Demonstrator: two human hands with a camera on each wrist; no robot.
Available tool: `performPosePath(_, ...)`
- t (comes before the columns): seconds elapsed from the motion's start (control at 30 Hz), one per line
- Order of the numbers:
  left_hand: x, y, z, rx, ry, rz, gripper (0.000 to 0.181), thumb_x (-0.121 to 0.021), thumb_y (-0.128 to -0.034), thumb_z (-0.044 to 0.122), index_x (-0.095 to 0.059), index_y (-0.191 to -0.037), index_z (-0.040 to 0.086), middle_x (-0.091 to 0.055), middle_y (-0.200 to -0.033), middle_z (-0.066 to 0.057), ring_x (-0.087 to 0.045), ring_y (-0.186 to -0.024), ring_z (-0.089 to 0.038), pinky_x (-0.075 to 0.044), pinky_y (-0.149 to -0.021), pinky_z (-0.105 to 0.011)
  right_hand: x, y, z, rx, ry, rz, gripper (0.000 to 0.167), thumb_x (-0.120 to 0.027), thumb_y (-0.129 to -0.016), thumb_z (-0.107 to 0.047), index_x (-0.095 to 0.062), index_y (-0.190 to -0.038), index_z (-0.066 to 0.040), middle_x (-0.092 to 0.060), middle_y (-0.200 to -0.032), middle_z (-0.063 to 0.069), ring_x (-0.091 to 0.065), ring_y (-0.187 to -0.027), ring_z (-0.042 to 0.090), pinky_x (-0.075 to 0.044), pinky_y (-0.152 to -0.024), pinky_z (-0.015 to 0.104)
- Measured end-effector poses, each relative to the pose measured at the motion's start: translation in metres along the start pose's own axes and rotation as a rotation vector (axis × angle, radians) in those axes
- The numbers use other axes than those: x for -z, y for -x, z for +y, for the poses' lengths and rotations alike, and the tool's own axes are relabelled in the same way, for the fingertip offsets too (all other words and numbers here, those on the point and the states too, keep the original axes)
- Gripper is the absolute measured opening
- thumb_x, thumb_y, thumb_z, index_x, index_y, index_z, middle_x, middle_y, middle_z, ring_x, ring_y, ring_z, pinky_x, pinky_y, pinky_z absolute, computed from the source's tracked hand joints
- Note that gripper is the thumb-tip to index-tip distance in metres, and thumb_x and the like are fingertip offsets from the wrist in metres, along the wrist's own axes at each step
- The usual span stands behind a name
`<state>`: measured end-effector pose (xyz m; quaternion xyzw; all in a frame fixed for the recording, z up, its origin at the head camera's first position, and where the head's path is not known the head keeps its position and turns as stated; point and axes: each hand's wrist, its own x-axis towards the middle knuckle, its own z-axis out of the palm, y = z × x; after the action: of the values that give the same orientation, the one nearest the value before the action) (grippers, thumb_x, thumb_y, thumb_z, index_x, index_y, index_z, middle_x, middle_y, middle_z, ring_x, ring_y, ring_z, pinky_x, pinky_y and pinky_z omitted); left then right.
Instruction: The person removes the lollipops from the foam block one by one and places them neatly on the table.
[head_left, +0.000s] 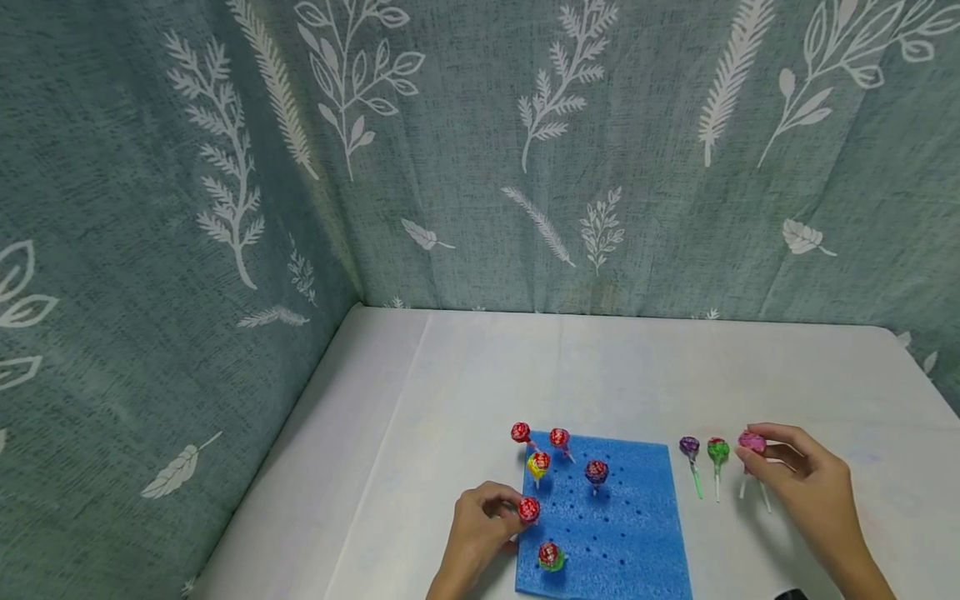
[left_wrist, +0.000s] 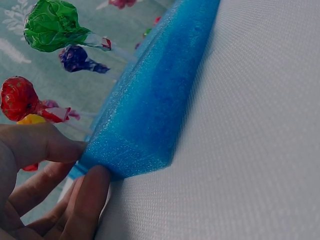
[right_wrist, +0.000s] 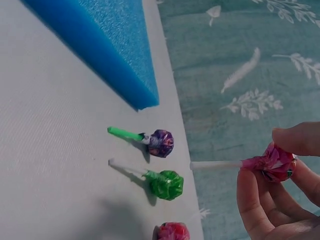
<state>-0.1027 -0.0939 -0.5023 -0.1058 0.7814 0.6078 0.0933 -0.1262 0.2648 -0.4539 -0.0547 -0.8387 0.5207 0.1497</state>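
Observation:
My right hand [head_left: 813, 483] pinches the head of a pink-wrapped lollipop [right_wrist: 277, 162] above the table, right of the blue foam board [head_left: 645, 517]. Its white stick points toward the left in the right wrist view. At the board's left edge, my left hand [left_wrist: 55, 185] holds the foam between thumb and forefinger, close to a red lollipop [head_left: 528, 510]. Several lollipops stand in the board, among them a yellow-and-red one [head_left: 537, 464], a dark blue-and-red one [head_left: 596, 472] and a green-and-red one [head_left: 551, 557].
Right of the board lie a purple lollipop [right_wrist: 160, 143] with a green stick and a green lollipop [right_wrist: 166, 185]. A red-pink lollipop [right_wrist: 173, 231] lies beside them, partly cut off. Rows of small holes dot the board. Leaf-patterned cloth [head_left: 465, 150] hangs behind the white table [head_left: 450, 375].

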Motion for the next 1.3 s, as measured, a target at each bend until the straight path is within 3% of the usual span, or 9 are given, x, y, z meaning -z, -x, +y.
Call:
performPosePath(0.33,0.001,0.001,0.002,0.003,-0.001,0.003,0.019,-0.079,-0.0688,0.0,-0.069,-0.084,0.006,-0.056,-0.074,-0.005,-0.053,-0.065,-0.016,-0.056,-0.048,-0.032,0.001,-0.002,0.006,-0.064,0.056,0.01,0.04,-0.072,-0.084,-0.018,-0.059,-0.117,0.0,-0.058,-0.094,-0.022,-0.058,-0.079,-0.005,-0.051,-0.064,0.008)
performPosePath(0.57,0.001,0.0,0.0,-0.013,0.027,-0.011,0.019,-0.079,-0.0689,0.0,-0.069,-0.084,0.005,-0.058,-0.076,-0.005,-0.054,-0.064,-0.016,-0.056,-0.048,-0.033,0.006,-0.005,0.013,-0.065,0.05,0.025,0.039,-0.073,-0.084,-0.017,-0.06,-0.116,0.0,-0.057,-0.095,-0.024,-0.057,-0.078,-0.007,-0.05,-0.062,0.008)
performPosePath(0.87,0.001,0.0,-0.001,-0.015,0.021,-0.008,0.019,-0.079,-0.0686,0.0,-0.069,-0.084,0.006,-0.056,-0.072,-0.005,-0.053,-0.063,-0.016,-0.056,-0.048,-0.032,0.011,-0.007,0.023,-0.085,0.118,0.045,0.041,-0.071,-0.085,-0.022,-0.059,-0.118,0.001,-0.052,-0.094,-0.028,-0.054,-0.076,-0.01,-0.049,-0.058,0.009)
performPosePath(1.3,0.001,0.001,-0.001,-0.022,0.017,-0.003,0.02,-0.08,-0.0687,0.001,-0.069,-0.085,0.005,-0.057,-0.075,-0.005,-0.053,-0.065,-0.015,-0.056,-0.047,-0.031,0.017,-0.011,0.035,-0.171,0.162,0.061,0.043,-0.07,-0.086,-0.023,-0.058,-0.118,0.002,-0.052,-0.086,-0.027,-0.053,-0.069,-0.005,-0.05,-0.05,0.018)
